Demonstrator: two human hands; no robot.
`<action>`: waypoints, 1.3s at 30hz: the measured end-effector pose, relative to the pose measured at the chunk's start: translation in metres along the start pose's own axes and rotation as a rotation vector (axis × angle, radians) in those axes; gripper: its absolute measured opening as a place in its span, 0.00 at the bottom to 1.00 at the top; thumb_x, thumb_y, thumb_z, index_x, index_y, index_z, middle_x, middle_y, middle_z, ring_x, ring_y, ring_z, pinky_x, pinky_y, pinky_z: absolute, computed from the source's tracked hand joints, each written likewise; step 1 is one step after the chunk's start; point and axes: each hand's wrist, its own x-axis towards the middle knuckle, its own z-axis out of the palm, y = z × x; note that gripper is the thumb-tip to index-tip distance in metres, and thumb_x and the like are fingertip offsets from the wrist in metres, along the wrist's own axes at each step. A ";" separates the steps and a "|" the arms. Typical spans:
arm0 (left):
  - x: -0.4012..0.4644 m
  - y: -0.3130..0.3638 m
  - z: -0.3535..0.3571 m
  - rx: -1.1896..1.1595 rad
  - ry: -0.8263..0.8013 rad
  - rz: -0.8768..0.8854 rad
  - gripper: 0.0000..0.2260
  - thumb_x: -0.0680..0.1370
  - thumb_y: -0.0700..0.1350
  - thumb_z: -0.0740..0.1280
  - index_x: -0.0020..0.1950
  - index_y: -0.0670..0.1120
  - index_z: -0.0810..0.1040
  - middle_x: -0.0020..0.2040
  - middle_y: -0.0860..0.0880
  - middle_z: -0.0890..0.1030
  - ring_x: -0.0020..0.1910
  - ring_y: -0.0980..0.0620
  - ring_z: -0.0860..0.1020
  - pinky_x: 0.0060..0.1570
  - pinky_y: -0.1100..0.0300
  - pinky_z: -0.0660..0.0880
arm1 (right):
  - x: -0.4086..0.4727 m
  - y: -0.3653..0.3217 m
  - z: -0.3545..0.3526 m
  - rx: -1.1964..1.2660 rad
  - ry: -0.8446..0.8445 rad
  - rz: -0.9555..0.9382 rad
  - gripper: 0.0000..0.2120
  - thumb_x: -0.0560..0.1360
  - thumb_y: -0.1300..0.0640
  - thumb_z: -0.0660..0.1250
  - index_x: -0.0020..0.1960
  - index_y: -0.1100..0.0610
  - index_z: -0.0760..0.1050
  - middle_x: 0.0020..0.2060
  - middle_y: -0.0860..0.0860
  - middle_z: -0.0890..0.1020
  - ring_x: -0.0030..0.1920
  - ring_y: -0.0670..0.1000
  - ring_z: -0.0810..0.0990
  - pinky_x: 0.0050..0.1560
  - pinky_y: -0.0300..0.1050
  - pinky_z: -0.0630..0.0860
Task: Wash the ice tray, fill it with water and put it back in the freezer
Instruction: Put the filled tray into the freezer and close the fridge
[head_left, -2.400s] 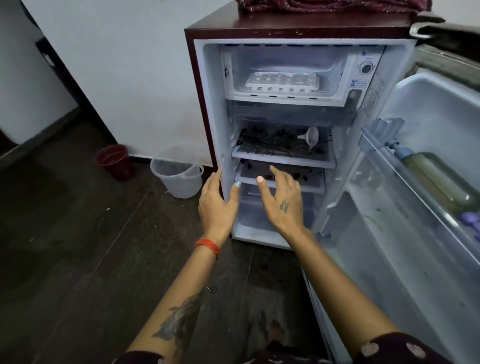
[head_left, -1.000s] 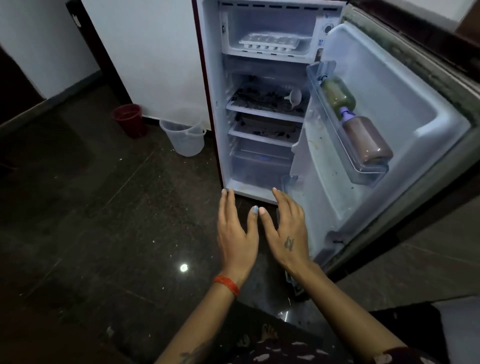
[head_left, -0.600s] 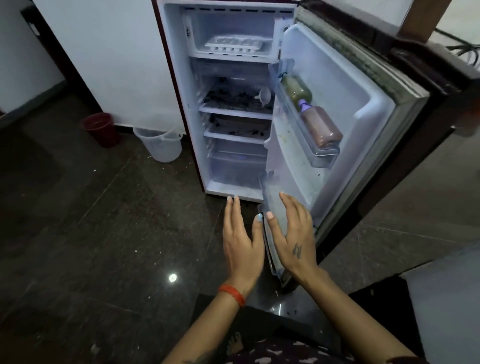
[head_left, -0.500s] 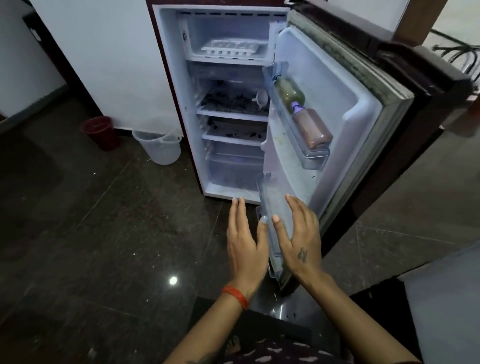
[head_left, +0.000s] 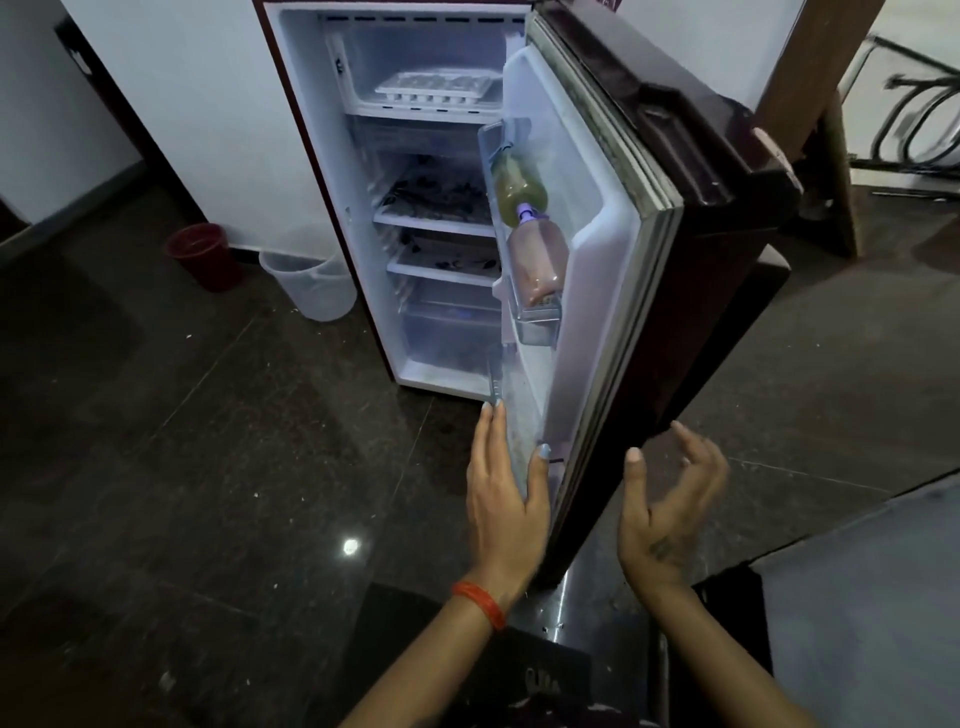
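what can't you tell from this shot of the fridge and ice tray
Head view only:
- Ice tray: whether it holds water; too small, pale.
- Its right end: hidden behind the door.
- Dark bits on the shelves: too blurred to identify.
- Right hand: motion-blurred, finger contact with the door unclear.
- Fridge top: cut off by the frame edge.

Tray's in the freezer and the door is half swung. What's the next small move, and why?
Probably push the fridge door shut with the right hand, which hovers open off its outer face. The ice tray already sits in the freezer compartment, and the left hand holds nothing.
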 end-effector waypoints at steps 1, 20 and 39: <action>-0.002 0.002 0.003 -0.002 -0.001 -0.002 0.30 0.74 0.64 0.50 0.74 0.56 0.50 0.76 0.57 0.55 0.73 0.63 0.53 0.63 0.79 0.49 | 0.005 0.004 -0.002 0.006 0.019 0.012 0.22 0.76 0.50 0.61 0.67 0.56 0.65 0.62 0.60 0.68 0.64 0.54 0.68 0.67 0.43 0.66; -0.005 0.022 0.005 0.020 0.073 0.009 0.26 0.80 0.52 0.60 0.76 0.49 0.57 0.74 0.55 0.60 0.72 0.63 0.56 0.65 0.79 0.51 | 0.010 -0.009 0.034 0.120 -0.138 0.009 0.21 0.79 0.52 0.55 0.69 0.61 0.66 0.64 0.57 0.72 0.62 0.56 0.72 0.58 0.60 0.74; 0.079 -0.017 -0.068 0.054 0.370 -0.087 0.30 0.78 0.52 0.64 0.77 0.48 0.56 0.74 0.45 0.65 0.72 0.50 0.65 0.68 0.57 0.65 | 0.028 -0.076 0.116 0.253 -0.216 -0.196 0.19 0.74 0.63 0.65 0.62 0.55 0.66 0.56 0.59 0.72 0.55 0.56 0.73 0.54 0.54 0.75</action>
